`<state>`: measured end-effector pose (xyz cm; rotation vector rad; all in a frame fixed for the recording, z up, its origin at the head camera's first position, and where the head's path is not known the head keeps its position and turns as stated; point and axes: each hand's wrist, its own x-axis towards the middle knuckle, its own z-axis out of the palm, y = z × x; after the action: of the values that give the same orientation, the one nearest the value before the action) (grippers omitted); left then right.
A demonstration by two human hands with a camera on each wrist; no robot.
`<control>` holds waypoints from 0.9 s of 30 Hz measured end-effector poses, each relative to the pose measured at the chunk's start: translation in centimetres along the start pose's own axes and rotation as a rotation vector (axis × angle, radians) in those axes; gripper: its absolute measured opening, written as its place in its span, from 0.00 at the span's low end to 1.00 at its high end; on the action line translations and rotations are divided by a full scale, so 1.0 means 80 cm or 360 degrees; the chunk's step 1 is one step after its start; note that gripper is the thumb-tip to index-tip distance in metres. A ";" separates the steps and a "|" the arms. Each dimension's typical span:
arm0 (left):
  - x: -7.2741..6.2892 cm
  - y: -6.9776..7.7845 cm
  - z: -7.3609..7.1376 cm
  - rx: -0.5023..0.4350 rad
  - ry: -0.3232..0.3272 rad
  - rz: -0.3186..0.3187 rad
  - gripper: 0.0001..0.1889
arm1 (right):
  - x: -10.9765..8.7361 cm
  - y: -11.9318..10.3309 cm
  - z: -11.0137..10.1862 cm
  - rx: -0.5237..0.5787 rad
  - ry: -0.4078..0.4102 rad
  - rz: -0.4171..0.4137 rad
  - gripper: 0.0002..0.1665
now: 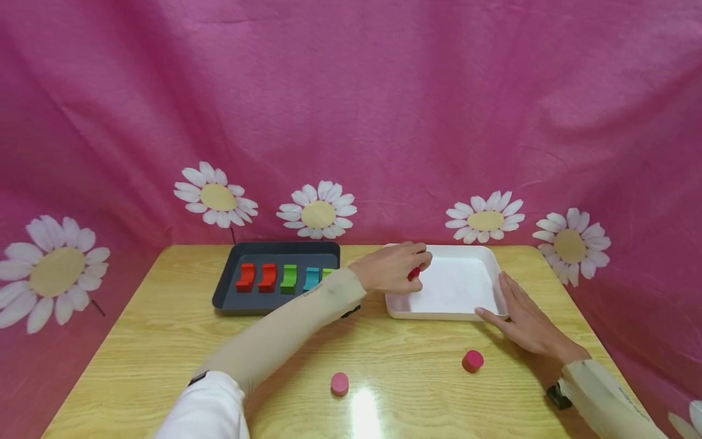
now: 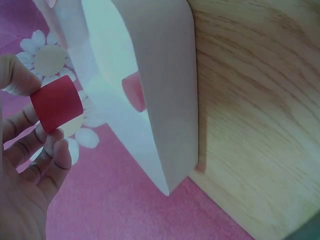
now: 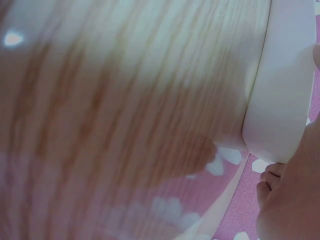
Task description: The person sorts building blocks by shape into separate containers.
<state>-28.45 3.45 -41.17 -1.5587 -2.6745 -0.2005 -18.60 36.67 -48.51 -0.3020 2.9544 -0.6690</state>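
My left hand (image 1: 396,268) is over the left part of the white tray (image 1: 466,314), pinching a red cylinder (image 2: 57,103) between thumb and fingers. In the left wrist view, a pinkish-red patch shows inside the tray; whether it is another cylinder or a reflection, I cannot tell. With fingers extended, my right hand (image 1: 529,323) rests against the tray's right side, thumb at the front right corner. A second red cylinder (image 1: 473,361) stands on the table in front of the tray. Farther left and nearer lies a pink round piece (image 1: 340,384).
At the back left sits a dark grey tray (image 1: 247,308). Inside it stand red blocks (image 1: 267,278), a green block (image 1: 289,279) and a blue block (image 1: 311,278) in a row; my left forearm partly covers another green one. A pink flowered cloth (image 1: 384,122) hangs behind the wooden table (image 1: 285,390).
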 end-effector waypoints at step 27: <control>0.071 -0.009 0.061 0.0103 -0.0076 -0.0052 0.09 | 0.001 0.002 0.002 -0.0001 -0.0010 0.0016 0.68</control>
<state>-31.72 8.68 -45.48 -1.5217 -2.7145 -0.0782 -18.69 36.69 -48.72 -0.2882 2.9484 -0.6648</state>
